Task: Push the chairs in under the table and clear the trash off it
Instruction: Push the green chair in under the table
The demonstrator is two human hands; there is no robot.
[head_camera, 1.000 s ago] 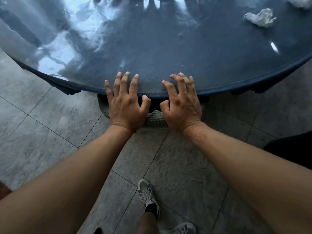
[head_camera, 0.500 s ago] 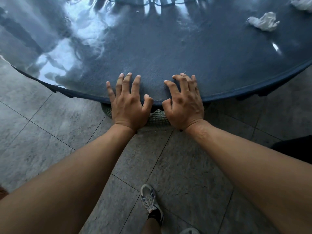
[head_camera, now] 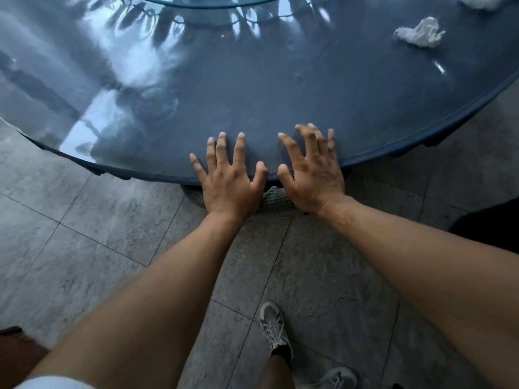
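A round table with a dark glossy top [head_camera: 280,88] fills the upper view. Under its near edge sits a woven grey-green chair [head_camera: 273,202], only a strip of its back showing between my wrists. My left hand [head_camera: 229,178] and my right hand [head_camera: 311,169] lie side by side over that chair back, fingers spread and straight, fingertips over the table's rim. Neither hand holds anything. A crumpled white tissue [head_camera: 420,33] lies on the table at the far right, and part of a second white wad [head_camera: 477,0] shows at the top right edge.
Grey stone floor tiles [head_camera: 84,234] run around the table. My sneakers [head_camera: 273,329] stand on them below my arms. A glass turntable rim [head_camera: 210,4] curves across the top. A dark object [head_camera: 491,223] sits at the right edge and something reddish-brown [head_camera: 16,349] at the lower left.
The chair has slid further under the table, with less of its back showing. Both hands have moved forward with it, and I have stepped closer.
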